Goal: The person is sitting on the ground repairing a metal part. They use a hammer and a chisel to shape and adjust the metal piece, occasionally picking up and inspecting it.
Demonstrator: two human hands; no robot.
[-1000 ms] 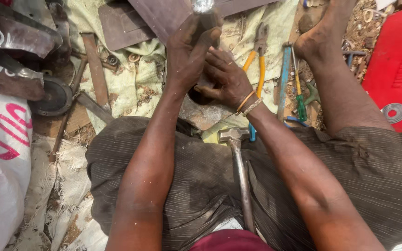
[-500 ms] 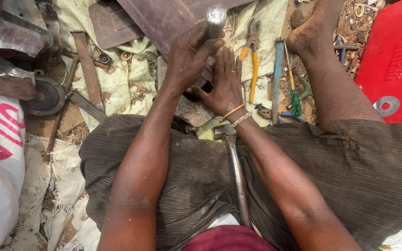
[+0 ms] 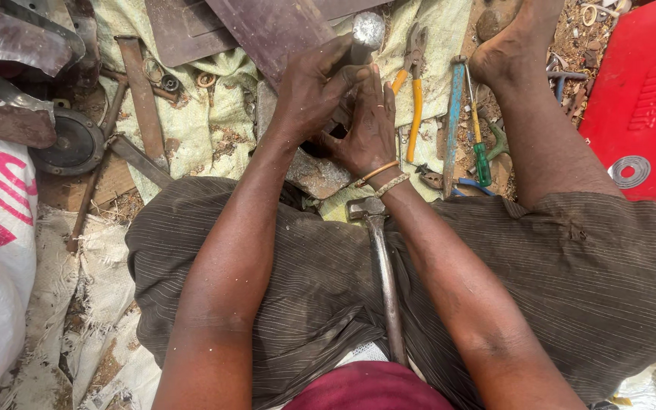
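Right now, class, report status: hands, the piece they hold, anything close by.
Left hand and right hand both grip a metal rod. Hammer rests on lap. Pliers beside.

Both arms reach fwd from the bottom edge, forearms bare, converging at centre top. Left hand [image 3: 309, 95] is curled, knuckles up, thumb stretched across toward the right hand. Right hand [image 3: 368, 121] sits just beside and touching it, back of hand up, fingers [image 3: 373, 83] pointing fwd and bent down, two thin bangles at the wrist. Both hands closed in a grip, pressed together. Legs apart; right leg extended fwd, bare foot [image 3: 514, 38] at top right.
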